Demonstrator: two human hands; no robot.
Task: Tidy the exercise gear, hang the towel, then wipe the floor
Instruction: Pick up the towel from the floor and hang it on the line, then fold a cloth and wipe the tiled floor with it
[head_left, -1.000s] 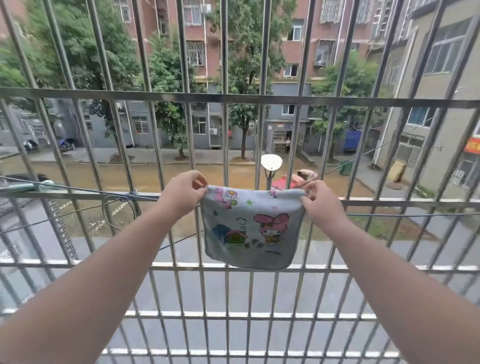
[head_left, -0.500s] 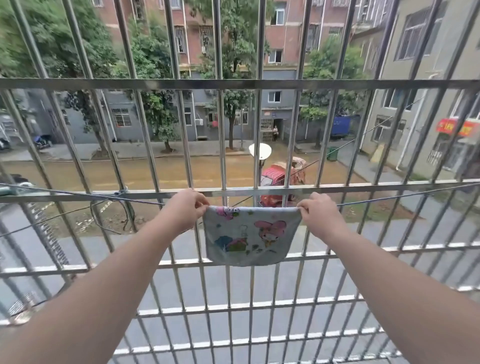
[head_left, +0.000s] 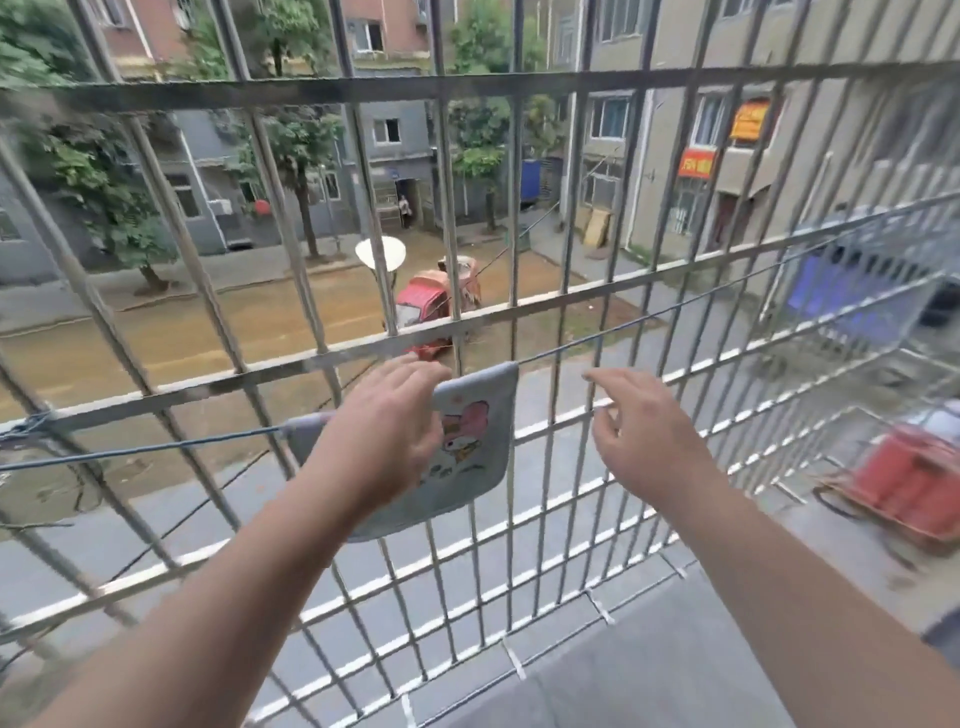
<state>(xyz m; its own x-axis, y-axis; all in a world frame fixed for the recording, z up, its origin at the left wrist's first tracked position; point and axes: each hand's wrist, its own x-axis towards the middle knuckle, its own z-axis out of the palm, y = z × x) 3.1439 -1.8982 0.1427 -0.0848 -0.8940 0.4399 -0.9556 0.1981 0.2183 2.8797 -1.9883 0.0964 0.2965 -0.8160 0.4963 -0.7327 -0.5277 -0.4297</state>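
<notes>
A small pale blue towel with a cartoon print hangs folded over a thin clothesline wire inside the window grille. My left hand lies in front of the towel's left half with relaxed, spread fingers and covers part of it; whether it touches the cloth I cannot tell. My right hand hovers to the right of the towel, apart from it, with fingers loosely bent and nothing in them.
A steel security grille of vertical bars and horizontal rails closes off the window. A grey sill lies at the bottom right. Far below are a street, trees, buildings and a red vehicle.
Both hands have let go of the towel's top corners; it now hangs on the wire by itself. The right hand drew away to the right, and the view swung right and down.
</notes>
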